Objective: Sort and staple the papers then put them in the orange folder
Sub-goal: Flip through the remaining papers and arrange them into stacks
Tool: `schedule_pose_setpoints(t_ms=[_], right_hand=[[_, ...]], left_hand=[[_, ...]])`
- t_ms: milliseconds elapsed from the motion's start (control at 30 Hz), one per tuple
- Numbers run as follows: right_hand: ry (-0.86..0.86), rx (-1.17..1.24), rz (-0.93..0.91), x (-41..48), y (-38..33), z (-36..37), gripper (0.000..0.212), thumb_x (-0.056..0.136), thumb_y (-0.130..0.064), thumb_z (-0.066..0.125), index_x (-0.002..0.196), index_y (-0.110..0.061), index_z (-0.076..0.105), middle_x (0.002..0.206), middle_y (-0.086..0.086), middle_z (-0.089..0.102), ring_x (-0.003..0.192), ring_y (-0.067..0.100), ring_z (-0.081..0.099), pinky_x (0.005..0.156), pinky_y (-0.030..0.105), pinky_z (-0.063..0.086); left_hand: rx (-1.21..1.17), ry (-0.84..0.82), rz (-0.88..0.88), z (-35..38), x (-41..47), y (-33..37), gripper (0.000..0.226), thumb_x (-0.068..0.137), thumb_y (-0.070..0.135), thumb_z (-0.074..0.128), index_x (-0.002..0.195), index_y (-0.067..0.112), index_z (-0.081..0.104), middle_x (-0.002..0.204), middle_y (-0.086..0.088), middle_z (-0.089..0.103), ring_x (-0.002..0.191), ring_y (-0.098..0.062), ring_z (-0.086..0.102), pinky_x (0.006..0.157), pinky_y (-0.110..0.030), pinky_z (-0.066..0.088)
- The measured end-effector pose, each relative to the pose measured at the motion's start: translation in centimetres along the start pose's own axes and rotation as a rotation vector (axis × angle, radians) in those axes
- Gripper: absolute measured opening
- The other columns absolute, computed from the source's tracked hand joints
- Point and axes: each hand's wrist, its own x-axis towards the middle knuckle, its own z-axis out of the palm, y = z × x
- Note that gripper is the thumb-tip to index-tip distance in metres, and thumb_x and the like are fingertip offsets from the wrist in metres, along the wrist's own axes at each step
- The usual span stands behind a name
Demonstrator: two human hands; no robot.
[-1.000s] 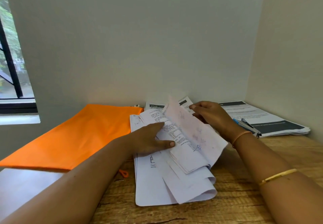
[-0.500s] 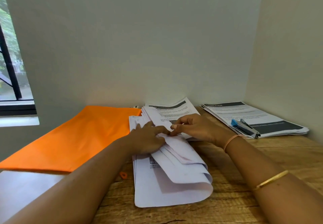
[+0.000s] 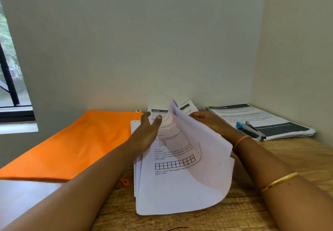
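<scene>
A stack of printed white papers (image 3: 173, 191) lies on the wooden desk in front of me. My left hand (image 3: 146, 133) lies flat on the stack's left side, fingers straight and spread. My right hand (image 3: 212, 122) holds several upper sheets (image 3: 203, 158) lifted and curled over toward the right; most of its fingers are hidden behind them. The orange folder (image 3: 75, 144) lies flat to the left of the stack. A blue and silver stapler (image 3: 250, 130) sits on another paper pile (image 3: 281, 122) at the right.
More printed sheets (image 3: 185, 107) lie against the back wall behind the stack. Walls close in the desk (image 3: 279, 162) at the back and right. A window is at the far left. A small orange tab (image 3: 124, 181) pokes out by the folder's near corner.
Half a second ago both hands pressed folded sheets down at the stack's top. Now the right hand has lifted sheets up and over to the right, and the left hand has flattened out.
</scene>
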Motion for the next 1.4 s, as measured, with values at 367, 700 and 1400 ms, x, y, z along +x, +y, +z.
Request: schedule_pose_setpoints(t_ms=[367,700,1400], right_hand=[[-0.067,0.233,0.240,1.1,1.7,-1.0,0.045,0.071,-0.062,0.064,0.100,-0.027,0.069,0.104,-0.001,0.070,0.094,0.019,0.067,0.091,0.038,0.051],[-0.197,0.490,0.286,1.4,1.8,-0.6,0.078,0.054,-0.078,0.070,0.117,-0.033,0.064,0.116,0.002,0.068,0.108,0.027,0.064,0.100,0.046,0.044],[0.013,0.382,0.445,1.0,1.5,-2.1,0.031,0.088,0.005,0.054,0.118,-0.001,0.057,0.116,0.019,0.062,0.108,0.040,0.059,0.100,0.051,0.044]], left_hand=[[0.926,-0.395,0.071,1.3,-0.2,-1.3,0.078,0.082,0.073,0.034,0.148,0.040,0.010,0.159,-0.003,-0.004,0.145,-0.031,-0.007,0.115,-0.052,-0.004],[0.951,-0.417,0.045,1.6,0.1,-1.7,0.069,0.077,0.078,0.030,0.139,0.061,0.005,0.159,-0.005,-0.010,0.143,-0.038,-0.013,0.113,-0.055,-0.007],[0.791,-0.120,0.038,0.3,0.8,-1.9,0.082,0.077,0.076,0.043,0.146,0.038,0.020,0.159,-0.003,0.006,0.145,-0.030,0.001,0.116,-0.054,0.005]])
